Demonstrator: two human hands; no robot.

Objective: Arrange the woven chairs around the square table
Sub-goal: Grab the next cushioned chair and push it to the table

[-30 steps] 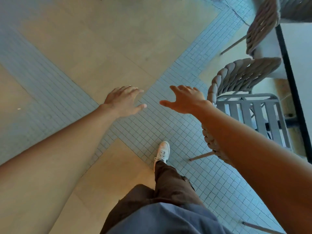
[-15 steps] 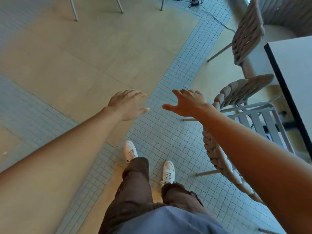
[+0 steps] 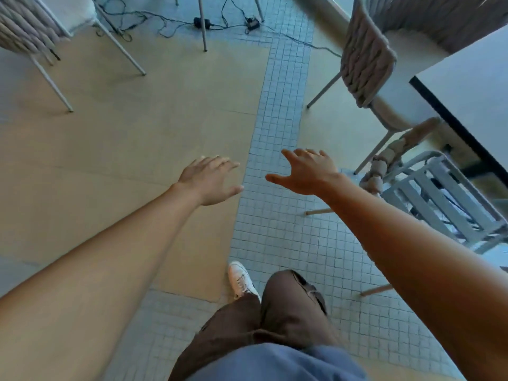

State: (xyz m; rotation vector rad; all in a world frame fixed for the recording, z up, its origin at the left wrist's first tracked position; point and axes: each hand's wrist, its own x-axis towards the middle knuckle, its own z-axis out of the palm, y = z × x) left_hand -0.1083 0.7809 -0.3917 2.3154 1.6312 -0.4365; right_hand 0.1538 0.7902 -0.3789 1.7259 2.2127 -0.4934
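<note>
My left hand (image 3: 211, 182) and my right hand (image 3: 305, 173) are stretched out over the floor, both with fingers apart and holding nothing. The white square table (image 3: 478, 89) with a dark edge stands at the right. A woven chair (image 3: 365, 53) stands beside its far left side, back towards me. A second chair with a woven rim (image 3: 384, 160) and a slatted grey seat (image 3: 439, 199) stands near the table's front, partly hidden by my right forearm. Another woven chair (image 3: 24, 28) shows at the top left.
Thin metal chair legs (image 3: 121, 50) stand at the top left. Black cables and a power adapter (image 3: 202, 22) lie on the floor at the top middle. A strip of small grey tiles (image 3: 280, 111) runs between tan floor panels. My legs and white shoe (image 3: 242, 279) are below.
The view has swung up and forward as I step. More of the far floor, cables and the top-left chair have come into sight. Both hands stay apart and empty.
</note>
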